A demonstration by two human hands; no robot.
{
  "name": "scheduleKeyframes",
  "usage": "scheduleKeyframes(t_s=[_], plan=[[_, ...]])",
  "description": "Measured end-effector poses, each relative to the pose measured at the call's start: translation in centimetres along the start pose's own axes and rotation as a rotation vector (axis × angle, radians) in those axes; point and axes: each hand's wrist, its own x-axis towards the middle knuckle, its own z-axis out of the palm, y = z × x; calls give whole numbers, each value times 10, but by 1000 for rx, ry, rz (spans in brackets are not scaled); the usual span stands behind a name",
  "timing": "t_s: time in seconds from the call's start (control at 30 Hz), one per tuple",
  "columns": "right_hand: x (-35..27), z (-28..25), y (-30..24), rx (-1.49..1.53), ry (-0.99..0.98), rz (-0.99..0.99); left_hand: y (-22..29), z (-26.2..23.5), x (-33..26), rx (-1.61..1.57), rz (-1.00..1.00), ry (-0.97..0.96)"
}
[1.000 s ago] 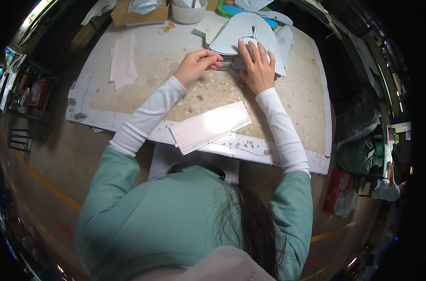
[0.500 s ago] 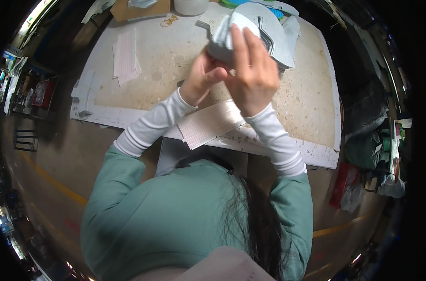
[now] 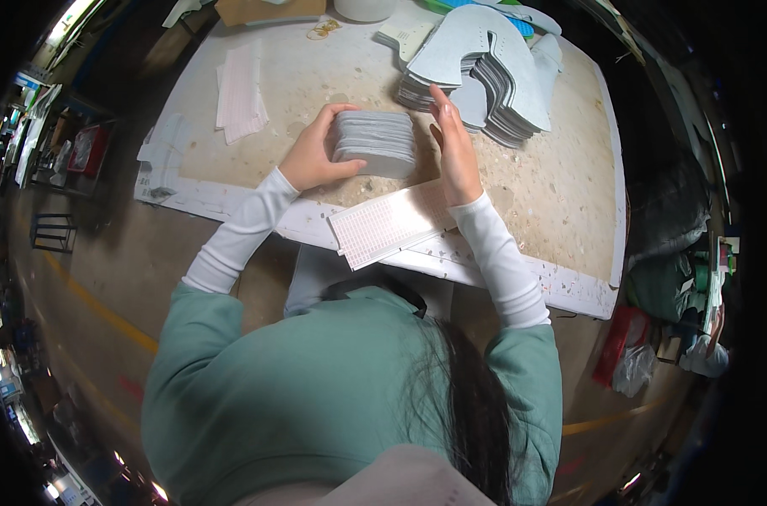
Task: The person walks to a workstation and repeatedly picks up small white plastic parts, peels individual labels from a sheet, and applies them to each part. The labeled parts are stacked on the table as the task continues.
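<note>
My left hand [image 3: 320, 152] is wrapped round the left end of a thick stack of grey cut pieces [image 3: 375, 143], thumb at the near side and fingers at the far side. The stack stands near the front of the table, its layered edges showing. Just right of it, apart from the stack, my right hand [image 3: 458, 156] is held upright with its fingers stretched out and nothing in it. Beyond that hand lies a pile of curved, pale grey shoe-upper pieces [image 3: 518, 76] with a row of small holes. A printed paper sheet [image 3: 392, 221] lies close in front of the stack.
More printed paper strips [image 3: 242, 93] lie at the table's left. Along the far edge are a cardboard box [image 3: 270, 10], a white tub [image 3: 364, 8] and some rubber bands [image 3: 323, 29]. The worn table [image 3: 552, 194] has a white front edge. Red bins and bags stand right of it.
The stack has come down and toward me from near the shoe-upper pile. My right hand has let go of it and opened; my left hand still holds it. The curved pile now shows fully.
</note>
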Motion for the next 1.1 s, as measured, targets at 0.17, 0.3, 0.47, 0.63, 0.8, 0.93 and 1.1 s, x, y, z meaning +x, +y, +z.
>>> scheduleKeyframes(t_s=[0.17,0.3,0.47,0.63,0.8,0.93,1.1], plan=[[-5,10,5,86,-55,96,4,0,-3,106,12,65],[-9,27,6,48,-155,139,11,7,-6,176,28,58],[-22,32,-5,-787,-256,-465,7,13,-8,303,184,117],[-6,26,-3,-650,-286,-309,2,14,-7,0,56,115],[0,30,20,-512,-245,-164,1,25,1,195,192,210],[10,6,21,-533,-365,-283,-3,13,4,-27,50,86],[12,-9,13,-641,-340,-333,-4,-5,-3,84,28,5]])
